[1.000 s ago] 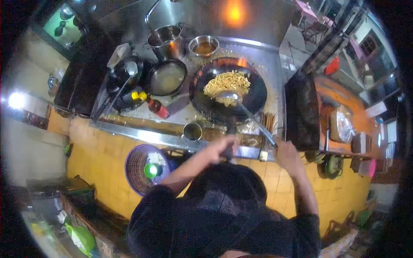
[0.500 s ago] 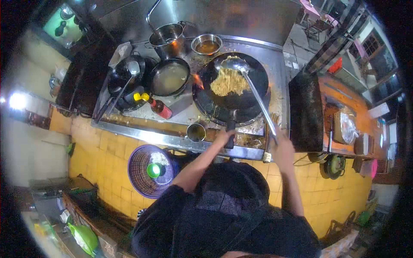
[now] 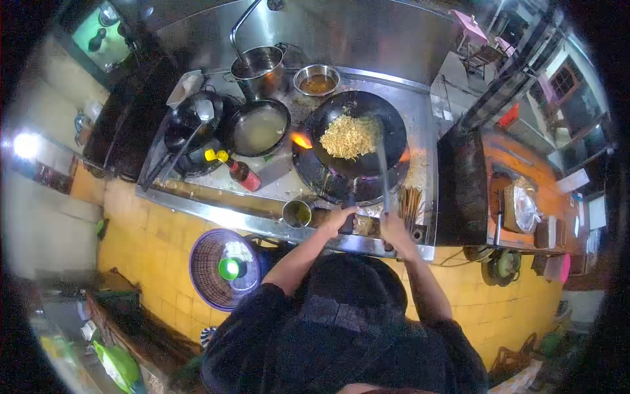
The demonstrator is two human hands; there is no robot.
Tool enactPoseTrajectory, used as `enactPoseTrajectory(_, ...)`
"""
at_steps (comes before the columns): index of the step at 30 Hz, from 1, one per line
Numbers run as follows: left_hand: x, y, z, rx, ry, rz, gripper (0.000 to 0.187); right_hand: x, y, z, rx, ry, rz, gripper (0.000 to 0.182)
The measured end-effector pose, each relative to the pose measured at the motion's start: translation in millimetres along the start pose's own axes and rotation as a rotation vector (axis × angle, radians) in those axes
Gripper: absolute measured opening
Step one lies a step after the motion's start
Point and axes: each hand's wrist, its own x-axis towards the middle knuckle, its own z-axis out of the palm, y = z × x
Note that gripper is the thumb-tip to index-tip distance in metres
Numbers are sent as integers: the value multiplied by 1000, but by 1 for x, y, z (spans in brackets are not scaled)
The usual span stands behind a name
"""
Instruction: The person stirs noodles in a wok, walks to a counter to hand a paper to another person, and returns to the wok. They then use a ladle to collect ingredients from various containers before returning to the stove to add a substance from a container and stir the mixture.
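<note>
My left hand [image 3: 340, 218] is closed round the dark handle of the black wok [image 3: 396, 134], just in front of the stove's burner. Pale noodles [image 3: 349, 137] lie in the middle of the wok. In my right hand [image 3: 396, 231] is the long metal ladle [image 3: 383, 171], its shaft blurred and its head at the right side of the noodles. An orange flame [image 3: 301, 140] shows at the wok's left edge.
Left of the wok are a pan of cloudy liquid [image 3: 260, 128], a red-labelled bottle [image 3: 245, 176] and a tall pot [image 3: 262, 82]. A metal bowl [image 3: 317, 84] sits behind. A metal cup [image 3: 296, 213] is by the front edge; a purple basket [image 3: 200, 269] stands below.
The ladle has swung from over the noodles to their right side, and my right hand has moved left and nearer my body. The noodles are more bunched, and the wok appears tilted or raised.
</note>
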Motion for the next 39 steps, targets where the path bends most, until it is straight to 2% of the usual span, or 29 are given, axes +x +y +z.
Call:
enactPoseTrajectory(2, 5, -7, -7, -44, -71, 0, 15, 28, -25, -37, 568, -471, 418, 38)
enactPoseTrajectory(3, 4, -9, -6, -47, -71, -1, 15, 41, -43, -71, 373, -561, 365, 36)
enactPoseTrajectory(5, 3, -2, -5, 62, -51, 46, 15, 31, -53, -108, 66, -299, -100, 35)
enactPoseTrajectory(7, 2, -1, -6, 24, -45, 39, 15, 20, -66, -146, 5, -354, -74, 37)
enactPoseTrajectory(9, 6, -3, -9, -29, -113, -25, 17, 20, -74, -152, -66, -416, -53, 40)
enactPoseTrajectory(11, 15, -5, -12, -32, -107, -27, 17, 19, -64, -110, -267, -440, 27, 43)
enactPoseTrajectory(13, 29, -8, -19, -7, -121, -245, 16, 16, -29, -54, -363, -460, 28, 47)
enactPoseTrajectory(14, 19, 4, -8, 38, -56, -286, 19, 24, -34, -60, -153, -462, 54, 46)
enactPoseTrajectory(15, 23, -4, -8, 53, -32, -151, 19, 29, -42, -72, 56, -463, 81, 46)
enactPoseTrajectory(16, -7, 9, 23, -10, 64, -129, 18, 33, -48, -119, 15, -443, -93, 44)
enactPoseTrajectory(17, -53, 37, 64, -63, 159, -103, 17, 39, -65, -166, 41, -524, -45, 42)
enactPoseTrajectory(18, -82, 53, 84, -309, -28, -118, 19, 41, -89, -205, 4, -605, 86, 43)
enactPoseTrajectory(19, -104, 65, 100, -555, -220, -130, 20, 38, -69, -210, -123, -577, 55, 44)
enactPoseTrajectory(20, -126, 80, 111, -551, -219, -130, 20, 35, -80, -218, -151, -591, 62, 44)
enactPoseTrajectory(22, -158, 104, 117, -311, -267, -288, 22, 31, -89, -224, -171, -601, 77, 44)
enactPoseTrajectory(24, -105, 81, 65, -361, -312, -316, 22, 19, -82, -218, -21, -531, -160, 45)
enactPoseTrajectory(25, -84, 71, 43, -360, -354, -301, 22, 15, -86, -219, -24, -528, -156, 45)
enactPoseTrajectory(27, -85, 39, 41, -147, 59, -243, 21, 8, -97, -223, -81, -605, 18, 46)
enactPoseTrajectory(28, -99, 23, 56, -67, 68, -215, 19, 2, -87, -212, -204, -575, 42, 49)
enactPoseTrajectory(29, -130, 24, 73, -16, -21, -227, 20, 6, -92, -213, -200, -549, 52, 49)
enactPoseTrajectory(30, -164, 28, 90, -100, -130, -313, 23, 2, -102, -213, -241, -538, 140, 49)
enactPoseTrajectory(31, -187, 35, 103, -14, -62, -330, 26, -5, -108, -213, -280, -539, 225, 49)
enactPoseTrajectory(32, -182, 41, 99, 42, -125, -341, 25, -8, -104, -216, -219, -523, 126, 46)
enactPoseTrajectory(33, -173, 48, 94, 90, -184, -354, 25, -3, -103, -216, -212, -526, 122, 46)
enactPoseTrajectory(35, -126, 63, 72, 145, -75, -241, 25, -7, -99, -215, -295, -578, 152, 45)
enactPoseTrajectory(36, -95, 56, 52, 42, -85, -152, 27, -13, -78, -196, -379, -513, 68, 44)
enactPoseTrajectory(37, -76, 47, 39, -56, -94, -65, 28, -19, -66, -176, -370, -518, 71, 44)
enactPoseTrajectory(38, -95, 50, 54, -107, 20, -147, 26, -25, -56, -160, -441, -417, 61, 44)
enactPoseTrajectory(39, -105, 31, 56, -85, -87, -125, 20, -22, -52, -155, -520, -299, 49, 45)
